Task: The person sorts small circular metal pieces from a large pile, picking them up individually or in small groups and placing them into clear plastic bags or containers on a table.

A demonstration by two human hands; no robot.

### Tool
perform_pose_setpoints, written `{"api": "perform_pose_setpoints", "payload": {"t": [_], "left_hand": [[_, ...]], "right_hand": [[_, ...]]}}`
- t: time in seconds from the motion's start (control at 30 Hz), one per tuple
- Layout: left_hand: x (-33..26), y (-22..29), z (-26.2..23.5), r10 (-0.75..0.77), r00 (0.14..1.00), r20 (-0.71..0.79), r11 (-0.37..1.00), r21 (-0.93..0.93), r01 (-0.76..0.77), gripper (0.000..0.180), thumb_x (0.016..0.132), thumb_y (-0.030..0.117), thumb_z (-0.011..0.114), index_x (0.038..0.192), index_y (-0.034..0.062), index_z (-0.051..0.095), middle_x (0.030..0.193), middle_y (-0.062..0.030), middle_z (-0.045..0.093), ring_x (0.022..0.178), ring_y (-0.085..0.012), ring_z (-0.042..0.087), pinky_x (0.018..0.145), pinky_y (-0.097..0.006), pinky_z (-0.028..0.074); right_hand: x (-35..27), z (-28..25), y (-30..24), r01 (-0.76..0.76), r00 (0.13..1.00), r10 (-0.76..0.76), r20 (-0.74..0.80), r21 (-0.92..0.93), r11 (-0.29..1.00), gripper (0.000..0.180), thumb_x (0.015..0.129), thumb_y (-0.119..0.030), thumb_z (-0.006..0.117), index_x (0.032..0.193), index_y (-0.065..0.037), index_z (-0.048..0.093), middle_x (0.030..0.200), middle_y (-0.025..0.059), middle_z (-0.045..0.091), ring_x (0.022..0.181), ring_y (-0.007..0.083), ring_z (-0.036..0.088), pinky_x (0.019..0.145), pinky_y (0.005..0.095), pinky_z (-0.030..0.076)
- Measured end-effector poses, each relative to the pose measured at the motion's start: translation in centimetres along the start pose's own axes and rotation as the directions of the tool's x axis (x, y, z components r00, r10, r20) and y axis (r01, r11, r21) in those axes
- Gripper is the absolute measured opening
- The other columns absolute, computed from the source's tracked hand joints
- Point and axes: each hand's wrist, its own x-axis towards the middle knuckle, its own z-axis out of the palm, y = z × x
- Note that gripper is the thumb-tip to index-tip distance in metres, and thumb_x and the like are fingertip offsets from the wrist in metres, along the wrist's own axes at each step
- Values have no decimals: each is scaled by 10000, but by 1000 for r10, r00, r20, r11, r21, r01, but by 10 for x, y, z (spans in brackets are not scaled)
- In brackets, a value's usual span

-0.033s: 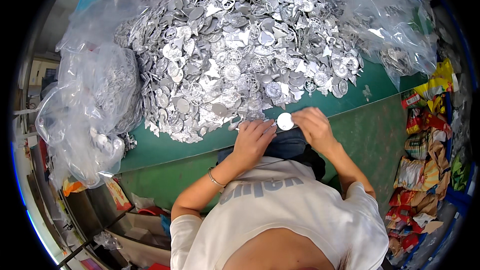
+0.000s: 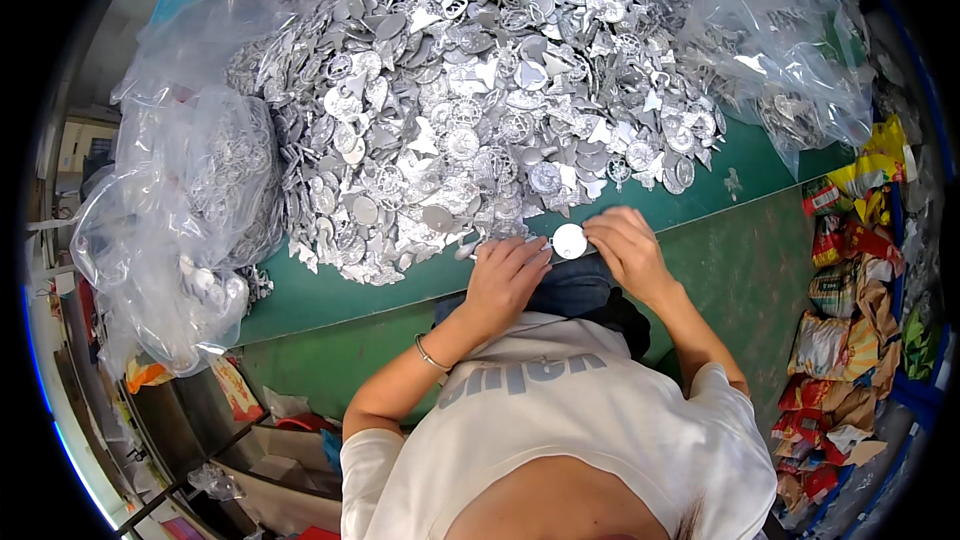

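Note:
Between my hands, at the near edge of the green table, is a smooth, pale round metal disc [image 2: 570, 241] with a small hole near its lower edge. The thumb and fingers of my right hand [image 2: 632, 256] pinch it at its right side. My left hand [image 2: 506, 282] lies just left of it, fingers bent together over something small and silvery that I cannot make out. A slim silver piece [image 2: 466, 251] shows past the left fingers. Right in front of both hands rises a large heap of silver-coloured metal charms [image 2: 440, 140], with round, star-like and openwork shapes.
Clear plastic bags [image 2: 205, 180] holding more metal pieces stand left of the heap; another bag [image 2: 790, 50] lies at the right. The green table [image 2: 320, 305] ends close to my body. Colourful packets [image 2: 830, 340] line a blue rack at right. Boxes [image 2: 280, 470] sit lower left.
My right hand has shifted very slightly away from my body, and the disc has tilted or moved a touch. My left hand stays almost where it was.

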Motion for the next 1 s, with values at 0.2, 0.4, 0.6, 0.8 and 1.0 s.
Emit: {"api": "perform_pose_setpoints", "payload": {"t": [0.2,0.4,0.6,0.8,1.0], "left_hand": [[12,-1,-3,-241,930,-279,963,-190,192,190,779,-29,612,968,-27,616,772,-125,650,640,-226,621,550,-276,455],[33,21,-17,-732,563,384,23,-812,583,241,918,102,477,1047,-85,555,860,-157,645,660,-201,652,600,-242,536],[35,24,1,-473,567,674,-383,-737,556,269,932,216,480,1103,9,485,995,-76,576,935,-181,606,684,-279,559],[51,23,11,-303,563,769,-454,-636,625,297,914,178,507,1147,-5,490,961,-141,612,882,-212,632,702,-287,566],[66,26,10,-202,622,756,-714,-549,435,371,903,91,482,1241,-52,423,1231,-237,485,1112,-337,521,897,-399,486]], "right_hand": [[16,-1,-29,151,987,-160,-17,-235,960,274,698,-126,684,955,-45,634,992,27,623,865,233,545,772,362,398],[2,10,-22,-314,884,425,-193,427,848,209,793,-71,635,996,-23,619,816,59,650,687,131,566,642,238,425],[13,4,-46,-345,801,590,-104,725,596,46,816,-36,606,855,-13,615,796,33,611,705,88,518,616,203,390],[24,-22,-16,-287,778,527,-341,552,783,115,859,-82,538,842,-20,633,850,55,561,774,143,489,658,247,380],[50,-37,16,-357,911,209,-357,-425,832,366,707,-92,681,1057,-42,585,1124,133,478,1012,328,421,841,418,346]]}}
